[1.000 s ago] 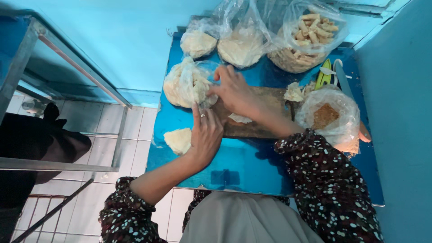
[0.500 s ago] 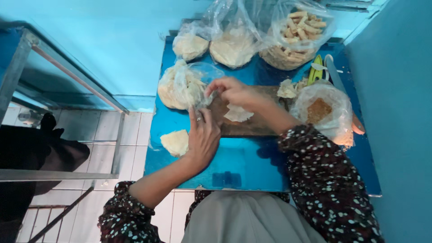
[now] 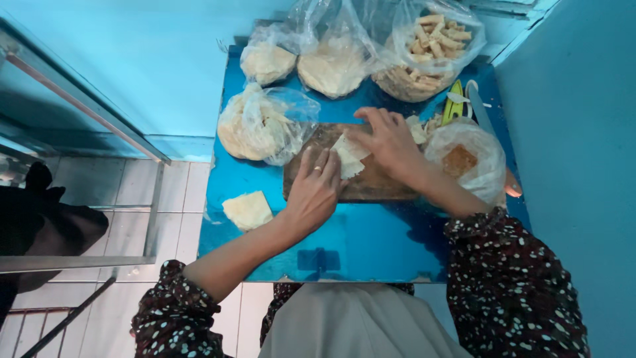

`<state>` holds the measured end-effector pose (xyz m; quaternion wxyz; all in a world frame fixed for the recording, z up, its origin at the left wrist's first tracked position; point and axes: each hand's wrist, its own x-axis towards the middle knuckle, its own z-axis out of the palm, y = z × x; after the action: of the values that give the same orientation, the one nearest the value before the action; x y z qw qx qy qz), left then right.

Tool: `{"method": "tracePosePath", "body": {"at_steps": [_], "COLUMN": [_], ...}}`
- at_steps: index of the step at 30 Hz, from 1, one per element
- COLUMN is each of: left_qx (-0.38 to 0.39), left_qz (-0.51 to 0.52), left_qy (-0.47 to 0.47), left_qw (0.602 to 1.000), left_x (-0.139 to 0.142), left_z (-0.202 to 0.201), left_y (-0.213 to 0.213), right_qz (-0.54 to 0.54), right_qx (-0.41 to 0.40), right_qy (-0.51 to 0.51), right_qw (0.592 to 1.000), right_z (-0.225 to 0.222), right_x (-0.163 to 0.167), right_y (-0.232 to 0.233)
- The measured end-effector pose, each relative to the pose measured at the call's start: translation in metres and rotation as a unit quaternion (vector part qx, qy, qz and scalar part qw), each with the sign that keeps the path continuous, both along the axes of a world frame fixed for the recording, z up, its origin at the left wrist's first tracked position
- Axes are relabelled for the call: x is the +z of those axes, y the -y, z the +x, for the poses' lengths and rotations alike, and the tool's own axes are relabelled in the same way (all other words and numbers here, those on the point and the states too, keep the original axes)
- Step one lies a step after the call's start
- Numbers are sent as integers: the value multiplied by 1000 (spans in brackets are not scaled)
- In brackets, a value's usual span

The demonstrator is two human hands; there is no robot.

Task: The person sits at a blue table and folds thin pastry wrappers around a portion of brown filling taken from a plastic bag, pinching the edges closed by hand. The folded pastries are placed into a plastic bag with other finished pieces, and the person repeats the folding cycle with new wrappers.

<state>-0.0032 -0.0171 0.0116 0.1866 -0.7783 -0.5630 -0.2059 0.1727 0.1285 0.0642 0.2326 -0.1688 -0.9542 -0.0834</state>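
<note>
Pastry sheet point(image 3: 347, 156), pale, thin and squarish, is laid on the wooden board point(image 3: 371, 185), one corner aimed toward 7 o'clock; it is pinned by both hands, left hand point(image 3: 314, 192) flat and open, right hand point(image 3: 389, 140) spread.

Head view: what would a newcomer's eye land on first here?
Both hands meet over a pale thin wrapper sheet on the wooden cutting board at the middle of the shiny blue table: left hand flat beside the sheet, right hand on it. Clear plastic bags crowd the far edge, one full of rolled snacks.
</note>
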Motion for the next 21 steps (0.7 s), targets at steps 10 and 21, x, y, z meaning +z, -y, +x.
{"method": "tracePosePath", "body": {"at_steps": [10, 21], "left_qx": [-28, -52], "left_qz": [-3, 13], "left_qy": [72, 39], "left_qw": [997, 998], "left_x": [-16, -15], "left_z": [-2, 2], "left_y": [-8, -14], "right_qz": [-259, 192], "right_qx": [39, -52], "right_qy": [-60, 149], "right_qw": [963, 969], "right_z": [3, 24], "right_x": [-16, -28], "right_y": [3, 55]}}
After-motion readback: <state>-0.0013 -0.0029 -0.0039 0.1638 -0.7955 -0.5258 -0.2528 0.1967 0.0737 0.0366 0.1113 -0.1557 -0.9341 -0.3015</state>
